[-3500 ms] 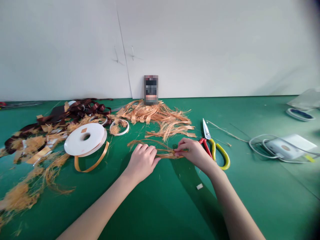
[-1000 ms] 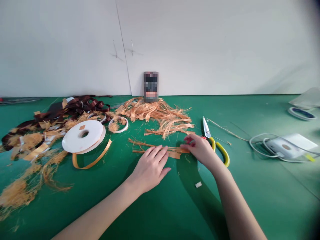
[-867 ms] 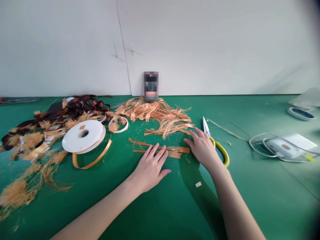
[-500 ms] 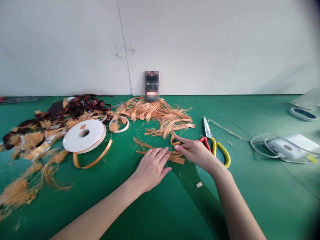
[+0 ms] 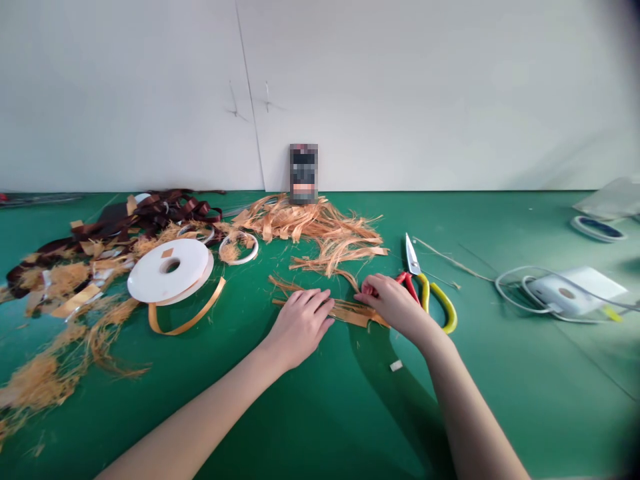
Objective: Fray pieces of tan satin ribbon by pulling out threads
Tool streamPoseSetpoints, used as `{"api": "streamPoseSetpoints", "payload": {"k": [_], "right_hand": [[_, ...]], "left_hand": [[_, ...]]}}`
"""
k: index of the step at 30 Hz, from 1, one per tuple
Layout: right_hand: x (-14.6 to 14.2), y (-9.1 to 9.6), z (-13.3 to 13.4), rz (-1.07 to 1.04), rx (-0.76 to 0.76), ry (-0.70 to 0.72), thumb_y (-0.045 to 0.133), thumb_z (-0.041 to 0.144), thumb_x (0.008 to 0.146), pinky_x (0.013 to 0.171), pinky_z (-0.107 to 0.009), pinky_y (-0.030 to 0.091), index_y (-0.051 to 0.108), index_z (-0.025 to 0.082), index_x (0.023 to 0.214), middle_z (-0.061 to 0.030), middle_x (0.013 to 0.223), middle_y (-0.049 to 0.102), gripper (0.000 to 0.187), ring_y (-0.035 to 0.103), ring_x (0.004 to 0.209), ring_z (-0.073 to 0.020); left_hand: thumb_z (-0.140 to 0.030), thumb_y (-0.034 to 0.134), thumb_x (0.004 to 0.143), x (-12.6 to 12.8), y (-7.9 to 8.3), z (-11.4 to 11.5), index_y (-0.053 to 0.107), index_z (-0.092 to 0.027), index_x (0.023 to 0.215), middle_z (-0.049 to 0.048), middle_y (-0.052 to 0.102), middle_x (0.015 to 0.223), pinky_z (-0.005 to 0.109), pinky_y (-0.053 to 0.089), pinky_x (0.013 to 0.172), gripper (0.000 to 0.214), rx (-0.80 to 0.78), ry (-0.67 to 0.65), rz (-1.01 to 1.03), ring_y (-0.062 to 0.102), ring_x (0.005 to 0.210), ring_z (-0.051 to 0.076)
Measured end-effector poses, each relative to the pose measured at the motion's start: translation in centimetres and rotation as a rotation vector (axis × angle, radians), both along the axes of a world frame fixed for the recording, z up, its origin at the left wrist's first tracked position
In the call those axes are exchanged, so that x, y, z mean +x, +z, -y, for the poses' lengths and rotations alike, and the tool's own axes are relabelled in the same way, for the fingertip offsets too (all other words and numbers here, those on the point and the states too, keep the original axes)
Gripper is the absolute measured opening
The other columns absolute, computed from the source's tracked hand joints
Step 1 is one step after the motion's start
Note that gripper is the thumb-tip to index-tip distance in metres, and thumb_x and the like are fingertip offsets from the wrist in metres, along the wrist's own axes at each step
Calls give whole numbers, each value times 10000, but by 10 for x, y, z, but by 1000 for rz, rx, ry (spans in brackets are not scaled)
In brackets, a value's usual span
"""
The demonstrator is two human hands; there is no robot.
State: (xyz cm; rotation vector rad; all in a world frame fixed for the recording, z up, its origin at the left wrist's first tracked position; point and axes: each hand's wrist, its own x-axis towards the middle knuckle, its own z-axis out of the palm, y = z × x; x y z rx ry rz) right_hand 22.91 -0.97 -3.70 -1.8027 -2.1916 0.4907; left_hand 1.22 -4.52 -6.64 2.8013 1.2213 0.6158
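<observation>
Under both hands (image 5: 300, 327) (image 5: 395, 307), ribbon (image 5: 350, 312); label (image 5: 303, 173) blurred

Nothing readable anywhere, honestly. Upright box (image 5: 303, 173) at the far side, leaning on the wall: printed front, but pixelated out, so no words, brand or numbers to make out. Small tan square (image 5: 167, 253) on the white ribbon spool (image 5: 167, 270): no legible marking, way too small to tell anyway. White plastic device (image 5: 567, 293) on the right, with its round tan spot: no lettering showing from this angle. So no text, no labels, no signs to report.
</observation>
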Motion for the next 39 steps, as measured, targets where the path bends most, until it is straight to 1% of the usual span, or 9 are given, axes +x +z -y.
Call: {"api": "streamPoseSetpoints", "payload": {"k": [7, 14, 18, 22, 26, 30, 33, 36, 39], "right_hand": [[-17, 46, 19, -373, -244, 33, 547, 187, 743, 584, -258, 458, 551, 208, 748, 18, 663, 641, 22, 614, 611, -141], [-26, 86, 20, -590, -223, -102, 713, 247, 643, 572, -274, 512, 576, 217, 794, 11, 755, 685, 206, 682, 635, -171], [-25, 96, 19, -659, -198, -169, 753, 284, 615, 570, -291, 526, 540, 211, 716, 21, 598, 653, 246, 684, 602, -188], [-22, 87, 19, -736, -232, -183, 770, 308, 591, 587, -301, 546, 517, 213, 696, 31, 561, 638, 290, 687, 605, -189], [-17, 59, 18, -711, -300, -224, 766, 297, 593, 608, -312, 551, 502, 223, 700, 34, 565, 643, 294, 685, 605, -189], [-9, 34, 22, -446, -309, -222, 685, 291, 698, 608, -330, 533, 504, 226, 707, 10, 576, 649, 192, 672, 604, -202], [-2, 23, 31, -109, -123, -180, 626, 358, 769, 665, -389, 528, 583, 208, 760, -56, 724, 685, 156, 667, 720, -251], [1, 12, 44, 81, 139, -70, 559, 372, 838, 849, -462, 505, 662, 171, 941, -142, 1050, 678, 248, 629, 994, -310], [-3, -1, 55, 142, 181, 125, 506, 326, 888, 1000, -466, 443, 633, 163, 1165, -157, 1328, 550, 345, 524, 1217, -310]], "left_hand": [[-295, 432, 940, 8, 25, -5, 261, -89, 1409, 168, 416, 1442, 436, 232, 1115, 541, 131, 6, 163, 294, 1382, 223], [-209, 420, 953, -2, 54, -40, 616, -211, 1024, -12, 716, 884, 355, 363, 894, 209, -226, -136, 262, 624, 913, 144], [-250, 492, 926, -29, 70, -57, 657, -218, 901, -29, 722, 848, 339, 351, 832, 170, -62, -100, 229, 612, 864, 144], [-240, 492, 923, -57, 76, -66, 666, -216, 898, -4, 724, 863, 362, 353, 835, 178, 203, -71, 93, 600, 885, 178], [-205, 501, 911, -78, 60, -68, 677, -218, 876, 9, 725, 855, 394, 371, 838, 180, 322, 2, -21, 602, 912, 210], [-194, 490, 908, -81, 35, -64, 681, -199, 927, 45, 720, 902, 414, 406, 829, 192, 246, 100, -83, 610, 924, 233], [-227, 439, 931, -72, 26, -53, 643, -158, 1075, 95, 686, 1065, 426, 426, 874, 260, 147, 164, -58, 595, 1019, 245], [-335, 384, 954, -56, 24, -34, 533, -158, 1261, 100, 572, 1311, 423, 393, 997, 384, 35, 49, -29, 503, 1211, 227], [-453, 365, 943, -41, 19, -16, 395, -202, 1389, 66, 400, 1472, 427, 326, 1083, 512, -72, -128, -101, 348, 1357, 216]]}}
